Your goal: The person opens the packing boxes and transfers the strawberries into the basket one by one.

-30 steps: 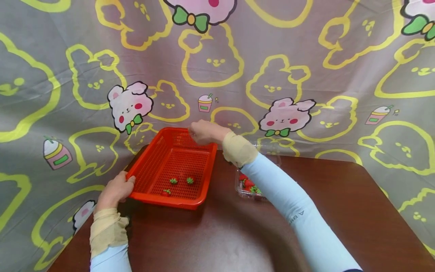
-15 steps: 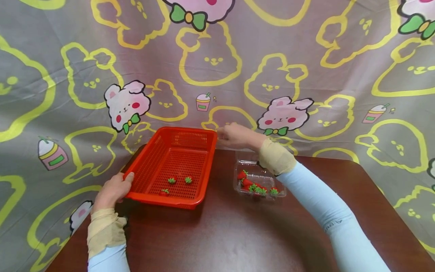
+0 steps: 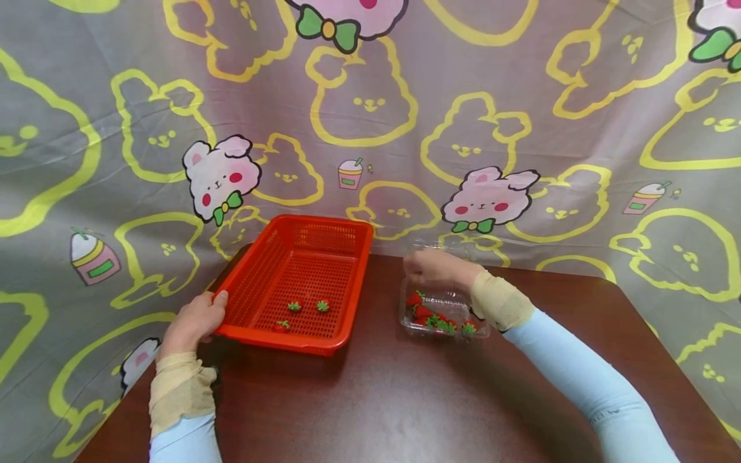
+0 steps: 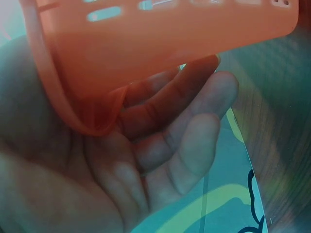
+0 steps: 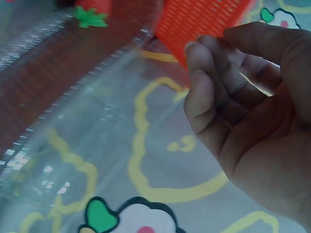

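My left hand [image 3: 193,321] grips the near-left corner of a red plastic basket [image 3: 240,273], thumb over the rim. From the left wrist view, the fingers [image 4: 180,145] bend beneath the basket's wall [image 4: 146,53]. Inside the basket lie three strawberries [image 3: 282,326] with green leaves. Over the back of a clear plastic box [image 3: 408,328] hovers my right hand [image 3: 437,267]. Its fingers [image 5: 201,97] are loosely curved and hold nothing in the right wrist view. Several strawberries [image 3: 421,311] sit toward the front of the box, and its raised lid is partly hidden behind the hand.
Both containers stand on a dark brown table [image 3: 359,405], the basket left of the box. A printed cloth [image 3: 382,128] with yellow bear outlines hangs right behind the table.
My right hand has moved right, from above the basket's back edge to above the clear box. The left hand keeps its grip, and the basket looks unmoved.
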The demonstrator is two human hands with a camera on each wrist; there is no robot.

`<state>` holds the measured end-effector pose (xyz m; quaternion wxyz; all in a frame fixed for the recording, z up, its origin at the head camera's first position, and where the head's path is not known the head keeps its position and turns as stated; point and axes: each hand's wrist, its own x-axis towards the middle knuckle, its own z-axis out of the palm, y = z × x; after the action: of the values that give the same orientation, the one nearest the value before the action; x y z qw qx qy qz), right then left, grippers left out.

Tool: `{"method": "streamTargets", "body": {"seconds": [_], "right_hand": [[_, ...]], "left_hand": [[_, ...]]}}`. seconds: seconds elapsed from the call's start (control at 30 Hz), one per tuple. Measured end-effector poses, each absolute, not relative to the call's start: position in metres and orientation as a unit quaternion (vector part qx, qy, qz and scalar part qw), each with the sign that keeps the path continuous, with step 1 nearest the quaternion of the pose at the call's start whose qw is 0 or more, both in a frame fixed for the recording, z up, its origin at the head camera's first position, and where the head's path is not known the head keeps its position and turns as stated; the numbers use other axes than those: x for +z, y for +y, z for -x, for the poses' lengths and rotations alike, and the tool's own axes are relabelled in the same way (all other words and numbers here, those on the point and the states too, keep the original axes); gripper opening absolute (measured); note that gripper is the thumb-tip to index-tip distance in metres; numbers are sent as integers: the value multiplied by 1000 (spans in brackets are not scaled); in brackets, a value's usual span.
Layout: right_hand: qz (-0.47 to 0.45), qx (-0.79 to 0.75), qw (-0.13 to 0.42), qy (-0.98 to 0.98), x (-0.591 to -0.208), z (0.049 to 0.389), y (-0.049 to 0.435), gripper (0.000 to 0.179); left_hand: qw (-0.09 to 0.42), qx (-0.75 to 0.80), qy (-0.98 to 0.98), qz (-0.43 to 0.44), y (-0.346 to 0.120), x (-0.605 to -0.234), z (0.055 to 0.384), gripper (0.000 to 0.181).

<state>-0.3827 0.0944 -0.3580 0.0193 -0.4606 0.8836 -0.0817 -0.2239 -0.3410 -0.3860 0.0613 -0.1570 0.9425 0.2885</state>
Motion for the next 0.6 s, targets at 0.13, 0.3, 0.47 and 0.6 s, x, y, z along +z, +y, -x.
{"method": "streamTargets", "body": {"seconds": [0.13,0.3,0.47,0.6], "right_hand": [[451,-67,68,887,-375,379,104,5],[415,-56,134,898,-391,376,111,7],[398,-45,170,900,-401,375,114,21],[408,-43,170,896,-404,375,111,23]], "left_hand": [[61,289,943,155,-341,-385,224,56],[57,285,945,151,-340,-385,225,55],[61,288,943,153,-341,-386,226,56],[62,289,943,156,-343,-389,227,56]]}}
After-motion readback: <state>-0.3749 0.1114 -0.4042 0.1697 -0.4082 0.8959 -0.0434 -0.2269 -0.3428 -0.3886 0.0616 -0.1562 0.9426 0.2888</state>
